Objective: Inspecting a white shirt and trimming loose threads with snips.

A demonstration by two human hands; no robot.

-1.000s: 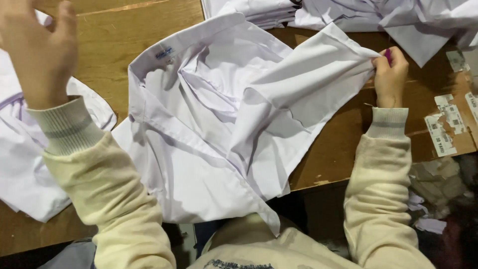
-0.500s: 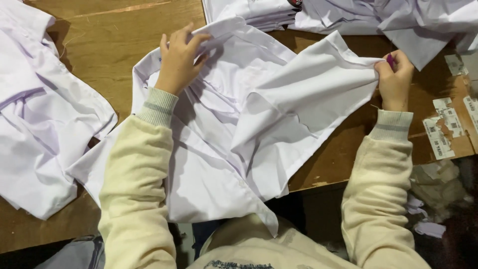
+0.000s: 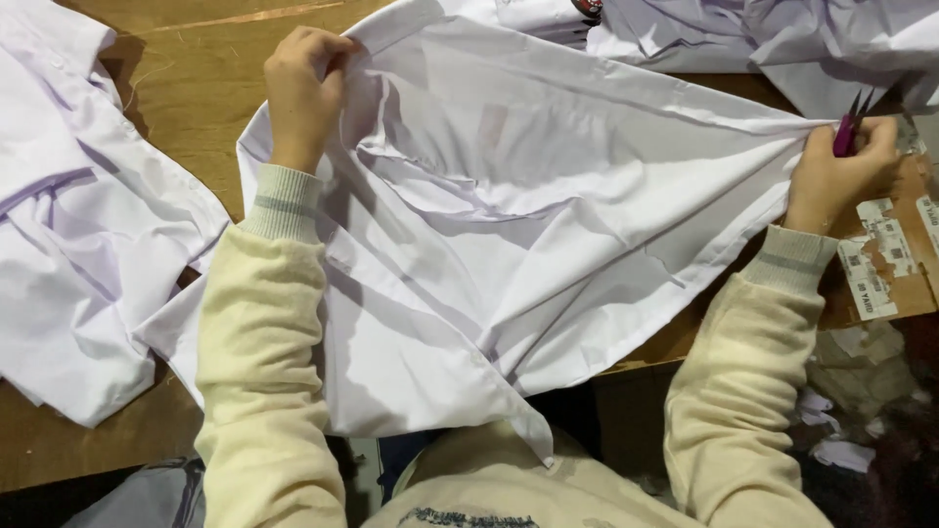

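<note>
white cotton shirt — spread across the wooden tabletop's near edge. left hand pinches its far fold; right hand grips the cloth's right end plus small pink-handled snips. step: stretching taut — trimming likely needs steady tension.

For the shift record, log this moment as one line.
left hand: grips white shirt edge | right hand: pinches shirt end, holds purple snips | shirt spread taut over wooden table

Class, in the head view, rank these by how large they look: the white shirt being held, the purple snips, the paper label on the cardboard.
1. white shirt
2. paper label
3. purple snips, partly hidden in the right hand
</note>
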